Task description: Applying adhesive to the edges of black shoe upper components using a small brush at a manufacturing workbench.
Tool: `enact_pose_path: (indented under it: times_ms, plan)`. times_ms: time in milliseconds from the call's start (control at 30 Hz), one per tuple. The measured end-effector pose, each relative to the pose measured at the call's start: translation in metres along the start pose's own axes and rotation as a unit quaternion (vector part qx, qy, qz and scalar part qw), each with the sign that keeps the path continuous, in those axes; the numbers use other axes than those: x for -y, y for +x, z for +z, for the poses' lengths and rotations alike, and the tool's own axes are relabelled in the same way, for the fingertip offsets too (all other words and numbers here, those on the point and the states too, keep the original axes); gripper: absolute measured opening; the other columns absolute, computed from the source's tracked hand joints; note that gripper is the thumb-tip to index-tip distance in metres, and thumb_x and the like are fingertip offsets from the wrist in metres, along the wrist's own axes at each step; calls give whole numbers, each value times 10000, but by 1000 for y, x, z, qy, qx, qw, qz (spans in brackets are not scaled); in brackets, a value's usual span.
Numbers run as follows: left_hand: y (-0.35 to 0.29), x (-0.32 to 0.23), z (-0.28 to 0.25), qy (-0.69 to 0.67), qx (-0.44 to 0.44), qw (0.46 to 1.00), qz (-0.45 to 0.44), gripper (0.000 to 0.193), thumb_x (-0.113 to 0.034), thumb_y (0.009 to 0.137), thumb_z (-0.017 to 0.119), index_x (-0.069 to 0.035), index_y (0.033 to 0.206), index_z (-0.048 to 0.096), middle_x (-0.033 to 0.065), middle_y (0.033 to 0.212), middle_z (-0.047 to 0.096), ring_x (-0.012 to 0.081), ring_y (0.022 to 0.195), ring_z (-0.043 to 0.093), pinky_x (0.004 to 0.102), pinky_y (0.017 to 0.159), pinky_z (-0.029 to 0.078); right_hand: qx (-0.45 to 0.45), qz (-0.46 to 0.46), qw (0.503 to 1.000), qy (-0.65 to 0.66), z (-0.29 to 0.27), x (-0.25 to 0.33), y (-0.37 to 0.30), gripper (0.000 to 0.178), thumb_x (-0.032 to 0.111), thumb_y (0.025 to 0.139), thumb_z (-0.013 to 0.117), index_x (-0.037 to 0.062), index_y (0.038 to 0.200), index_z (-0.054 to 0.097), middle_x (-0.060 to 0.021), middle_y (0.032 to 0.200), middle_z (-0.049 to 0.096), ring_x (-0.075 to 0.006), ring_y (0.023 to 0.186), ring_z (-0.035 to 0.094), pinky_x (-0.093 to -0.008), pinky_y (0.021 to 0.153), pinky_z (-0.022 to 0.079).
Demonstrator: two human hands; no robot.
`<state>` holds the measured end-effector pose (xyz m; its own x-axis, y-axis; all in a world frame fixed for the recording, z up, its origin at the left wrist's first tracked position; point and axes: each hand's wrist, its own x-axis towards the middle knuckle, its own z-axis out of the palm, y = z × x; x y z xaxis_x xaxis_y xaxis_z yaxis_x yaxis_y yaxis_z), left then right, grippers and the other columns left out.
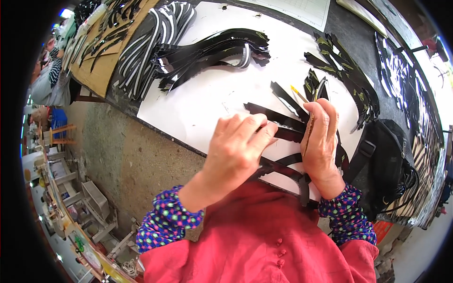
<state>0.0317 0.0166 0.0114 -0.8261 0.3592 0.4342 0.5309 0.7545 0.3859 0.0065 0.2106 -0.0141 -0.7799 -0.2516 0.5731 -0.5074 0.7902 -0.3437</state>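
My left hand point(240, 144) is closed, thumb and fingers pinching the end of a black strip point(289, 134) over the white sheet point(212, 106). Opposite it, my right hand point(323, 141) has its fingers bent together around a thin brown-gold strip point(309, 134), whose kind I cannot make out. A slim yellow-tipped stick point(298, 93) pokes out beyond its fingers; whether the hand holds it is hidden. More black strips point(273, 115) lie between and beyond the hands, and curved ones point(283, 167) lie near the sheet's front edge.
A bundle of black strips point(212, 52) lies at the back, beside grey-and-white striped bands point(146, 52). Another pile point(349, 75) lies at the back right. A black bag point(389, 165) sits at the right. Beyond the table's left edge are floor point(127, 141) and a wooden frame point(96, 200).
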Motion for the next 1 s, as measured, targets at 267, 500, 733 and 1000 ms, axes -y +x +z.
enact_pose_path:
  times_ms: [267,500,733,1000]
  plan:
    - [-9,8,16,88,15,991,101,317,-95,839,646,-29,1148,679,92,1197,607,240,1039,606,384,914,475,-46,15,992,118,-16,-6,3,318,-178,930,537,-47,1217,574,-186,1196,545,-229,872,642,-312,733,583]
    - [-13,8,11,110,26,988,108,323,-105,836,652,-20,1148,660,100,1107,639,246,1055,616,399,933,491,74,116,911,390,-22,5,-3,233,-162,971,473,-47,1151,567,-163,1147,546,-226,861,728,-296,771,587]
    - [-3,-5,4,4,39,999,-22,99,-70,858,672,-84,954,654,25,943,616,224,928,593,406,945,401,138,138,893,405,-18,3,3,256,-175,955,462,-29,1144,556,-149,1142,541,-238,924,719,-307,812,587]
    - [-21,-19,-9,120,26,989,-87,233,-44,837,646,-113,1047,721,29,1098,634,195,1059,579,456,1048,288,122,82,926,347,-15,3,0,270,-181,948,448,-35,1150,550,-157,1139,544,-246,951,716,-319,829,593]
